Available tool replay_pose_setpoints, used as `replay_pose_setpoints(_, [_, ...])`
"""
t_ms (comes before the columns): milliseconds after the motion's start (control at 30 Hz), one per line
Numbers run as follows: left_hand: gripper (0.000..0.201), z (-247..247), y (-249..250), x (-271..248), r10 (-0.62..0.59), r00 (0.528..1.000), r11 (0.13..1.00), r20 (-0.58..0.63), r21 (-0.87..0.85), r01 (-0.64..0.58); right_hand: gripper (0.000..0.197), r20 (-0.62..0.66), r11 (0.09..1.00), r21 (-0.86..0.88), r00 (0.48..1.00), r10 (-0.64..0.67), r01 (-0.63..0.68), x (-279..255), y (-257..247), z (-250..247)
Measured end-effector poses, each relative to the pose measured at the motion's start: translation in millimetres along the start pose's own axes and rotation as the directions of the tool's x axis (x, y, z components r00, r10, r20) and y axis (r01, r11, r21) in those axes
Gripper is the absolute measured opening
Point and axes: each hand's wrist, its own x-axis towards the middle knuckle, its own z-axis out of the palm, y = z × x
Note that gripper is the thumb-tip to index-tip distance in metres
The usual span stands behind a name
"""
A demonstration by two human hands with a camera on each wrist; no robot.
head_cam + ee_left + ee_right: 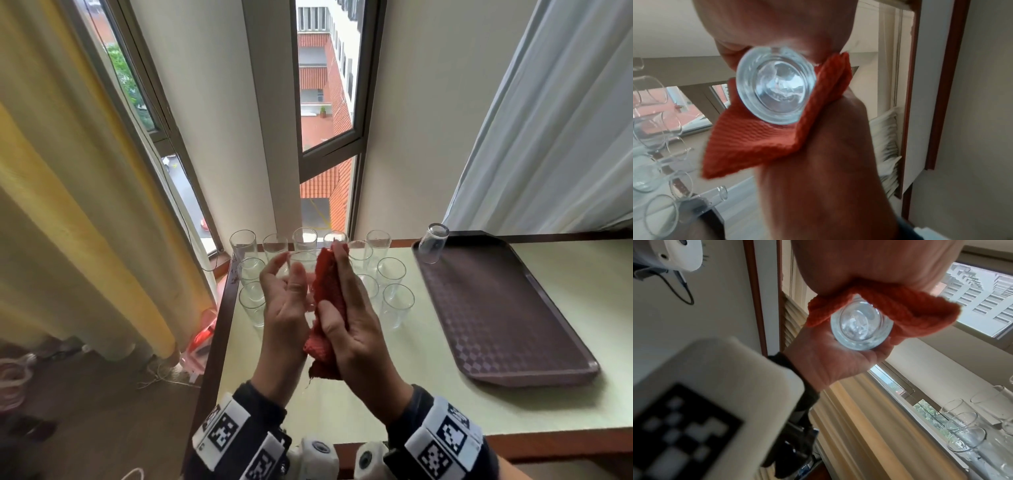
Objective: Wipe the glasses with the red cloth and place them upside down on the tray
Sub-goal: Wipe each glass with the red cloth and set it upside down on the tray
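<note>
In the head view my left hand [286, 274] holds a clear glass [303, 265] above the table's left part. My right hand [342, 284] grips the red cloth [327, 294] under its thumb and presses it against the glass's right side. The left wrist view looks at the glass's base [777, 84] with the red cloth [756, 139] behind it. In the right wrist view the glass [861, 327] lies in my left palm [834, 360], with the cloth [910, 311] wrapped over it. One glass [433, 243] stands upside down at the far left corner of the brown tray [496, 308].
Several upright glasses [390, 270] stand in a cluster at the table's far left, just behind my hands. The pale table [411, 377] ends at a wooden front edge. A yellow curtain [85, 205] hangs left of the table, with a window [325, 102] behind.
</note>
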Motion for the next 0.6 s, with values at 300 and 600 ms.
replay_pose_setpoints(300, [0.043, 4.8, 1.7, -7.6, -0.029, 0.999, 1.000, 0.042, 0.000, 0.029, 0.064, -0.018, 0.993, 0.114, 0.999, 0.043, -0.040, 11.6, -7.9, -4.5])
replay_pose_setpoints(600, [0.035, 8.3, 1.5, -16.7, 0.015, 0.999, 1.000, 0.044, -0.005, -0.014, 0.064, -0.004, 0.989, 0.144, 0.999, 0.044, -0.043, 17.2, -5.2, -8.2])
